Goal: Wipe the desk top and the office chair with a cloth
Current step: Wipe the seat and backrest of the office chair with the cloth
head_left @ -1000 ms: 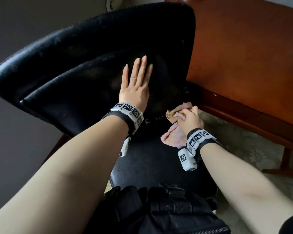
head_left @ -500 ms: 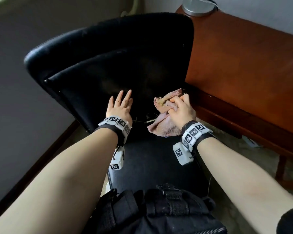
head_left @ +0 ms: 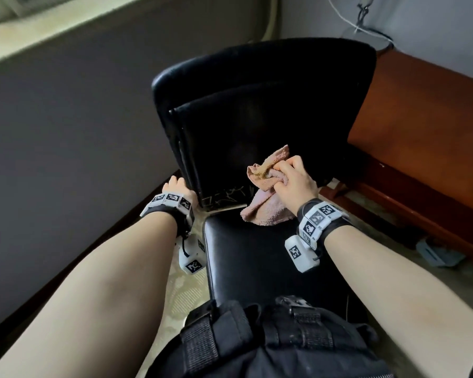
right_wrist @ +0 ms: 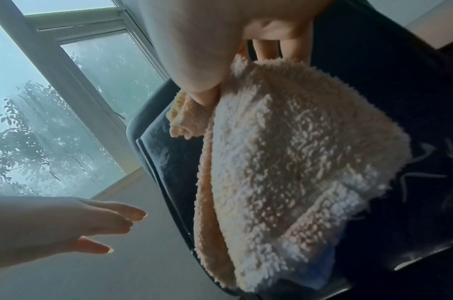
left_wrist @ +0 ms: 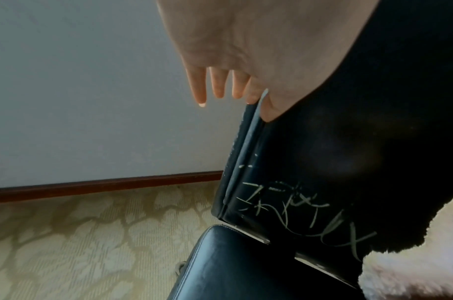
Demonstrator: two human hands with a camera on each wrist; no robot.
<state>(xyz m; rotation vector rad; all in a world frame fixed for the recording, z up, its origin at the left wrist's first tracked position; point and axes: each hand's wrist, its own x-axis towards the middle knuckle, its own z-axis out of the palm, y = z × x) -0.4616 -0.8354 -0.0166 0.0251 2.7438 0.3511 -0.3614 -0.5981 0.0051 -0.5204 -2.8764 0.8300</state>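
Cloth (head_left: 265,203) hung bunched in my right hand (head_left: 295,181), fingers curled round it, against the lower backrest of the office chair (head_left: 257,110) above the seat's rear edge. My left hand (head_left: 175,186), fingers straight and empty, lay at the backrest's left edge.

Office chair (head_left: 257,110): black leather-like upholstery, smooth, slight sheen; pale scratch marks (left_wrist: 305,211) low on backrest, at 6 o'clock.
Cloth (head_left: 265,211): pinkish-cream terry, fluffy looped pile, matt; smoother woven band along hem (right_wrist: 180,113).
Worktop (head_left: 426,126): reddish-brown wood, polished, smooth.
Floor (left_wrist: 79,233): beige carpet, matt, woven leaf pattern.
Skirting (left_wrist: 104,184): dark wood, semi-gloss.
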